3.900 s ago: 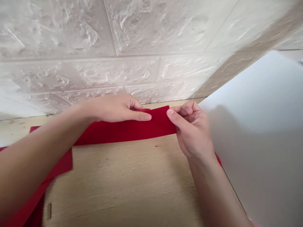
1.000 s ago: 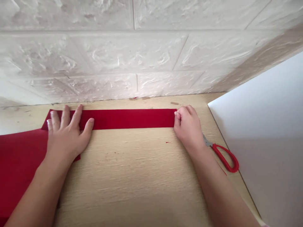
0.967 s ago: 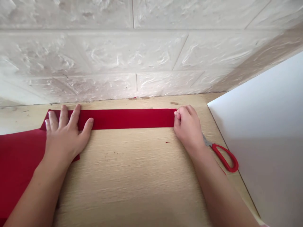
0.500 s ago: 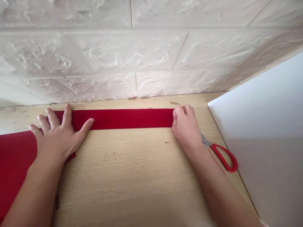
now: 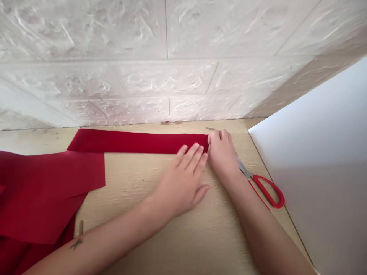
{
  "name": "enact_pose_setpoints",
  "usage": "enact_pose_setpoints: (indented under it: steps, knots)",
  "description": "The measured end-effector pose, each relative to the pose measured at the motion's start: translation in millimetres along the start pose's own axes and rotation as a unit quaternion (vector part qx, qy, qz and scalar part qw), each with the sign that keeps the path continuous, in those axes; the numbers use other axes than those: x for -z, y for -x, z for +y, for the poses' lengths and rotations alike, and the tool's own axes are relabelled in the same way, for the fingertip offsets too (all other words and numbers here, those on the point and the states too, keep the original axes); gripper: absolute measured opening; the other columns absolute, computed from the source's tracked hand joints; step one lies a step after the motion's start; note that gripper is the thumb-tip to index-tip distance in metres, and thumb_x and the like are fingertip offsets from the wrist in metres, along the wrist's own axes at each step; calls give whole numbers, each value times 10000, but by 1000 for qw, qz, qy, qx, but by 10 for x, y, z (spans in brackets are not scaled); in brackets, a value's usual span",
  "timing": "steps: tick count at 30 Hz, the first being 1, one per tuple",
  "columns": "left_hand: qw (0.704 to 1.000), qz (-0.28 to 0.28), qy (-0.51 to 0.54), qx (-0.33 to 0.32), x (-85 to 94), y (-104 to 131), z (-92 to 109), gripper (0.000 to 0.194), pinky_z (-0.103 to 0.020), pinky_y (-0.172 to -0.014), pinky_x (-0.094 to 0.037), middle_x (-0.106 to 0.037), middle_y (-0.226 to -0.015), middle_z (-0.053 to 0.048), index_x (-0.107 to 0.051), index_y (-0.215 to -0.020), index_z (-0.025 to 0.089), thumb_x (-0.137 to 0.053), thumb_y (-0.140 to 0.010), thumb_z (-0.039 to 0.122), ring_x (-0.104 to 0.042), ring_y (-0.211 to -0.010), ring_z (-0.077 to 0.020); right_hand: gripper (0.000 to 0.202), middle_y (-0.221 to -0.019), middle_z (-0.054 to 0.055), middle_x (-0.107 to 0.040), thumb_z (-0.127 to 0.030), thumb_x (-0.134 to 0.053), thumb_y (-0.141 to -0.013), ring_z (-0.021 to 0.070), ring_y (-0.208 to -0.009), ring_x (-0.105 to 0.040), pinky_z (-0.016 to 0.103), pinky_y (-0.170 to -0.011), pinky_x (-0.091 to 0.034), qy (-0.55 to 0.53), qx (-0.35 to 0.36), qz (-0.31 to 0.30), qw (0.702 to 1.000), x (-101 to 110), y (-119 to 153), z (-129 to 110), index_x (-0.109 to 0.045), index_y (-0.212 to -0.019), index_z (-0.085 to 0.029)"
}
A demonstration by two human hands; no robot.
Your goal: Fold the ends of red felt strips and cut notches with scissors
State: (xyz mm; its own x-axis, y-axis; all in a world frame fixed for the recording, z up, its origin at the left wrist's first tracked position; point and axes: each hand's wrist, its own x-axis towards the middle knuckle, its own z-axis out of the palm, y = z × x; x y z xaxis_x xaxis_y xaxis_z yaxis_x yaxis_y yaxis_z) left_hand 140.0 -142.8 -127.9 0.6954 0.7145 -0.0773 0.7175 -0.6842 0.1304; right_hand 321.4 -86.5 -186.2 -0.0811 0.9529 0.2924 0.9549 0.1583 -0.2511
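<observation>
A long dark-red fabric strip (image 5: 129,142) lies along the back of the wooden table. My right hand (image 5: 223,154) is closed on the strip's right end, its fingertips partly hidden from view. My left hand (image 5: 183,179) is open, fingers stretched out, its fingertips over the strip's lower edge near that end; whether they press on it I cannot tell. Toward the left, a larger sheet of red fabric (image 5: 51,191) spreads out, overlapping the strip's left end. Scissors with red handles (image 5: 268,191) rest beside my right forearm, their blades partly behind it.
A white textured brick-pattern wall (image 5: 143,80) rises behind the table (image 5: 137,252). A white panel (image 5: 321,172) stands along the right side. Small brown scraps (image 5: 211,128) lie near the wall, and a thin red strand (image 5: 258,194) runs by the scissors.
My left hand has left the strip's left part and moved right, close to my right hand. The strip's left end is now uncovered and slants. My right hand keeps its grip.
</observation>
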Motion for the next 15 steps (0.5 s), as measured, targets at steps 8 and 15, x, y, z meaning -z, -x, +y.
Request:
enact_pose_setpoints:
  steps: [8, 15]
  knots:
    - [996, 27, -3, 81, -391, -35, 94, 976, -574, -1299, -227, -217, -1695, -230, -276, -1617, 3, -232, -987, 747, -188, -1600, -379, 227, -943, 147, -570, 4, -416, -877, 299, -898, -514, 422, -834, -445, -17, -18, -12, 1000, 45, 1, -14, -514, -891, -201]
    - [966, 31, -43, 254, -308, 407, -431, 1008, -662, -1245, -261, -279, -1645, -342, -309, -1586, -64, -151, -978, 724, -223, -1564, -470, 261, -954, 152, -564, 30, -394, -871, 300, -913, -514, 413, -815, -436, 6, -26, -41, 999, 56, -5, -1, -527, -910, -190]
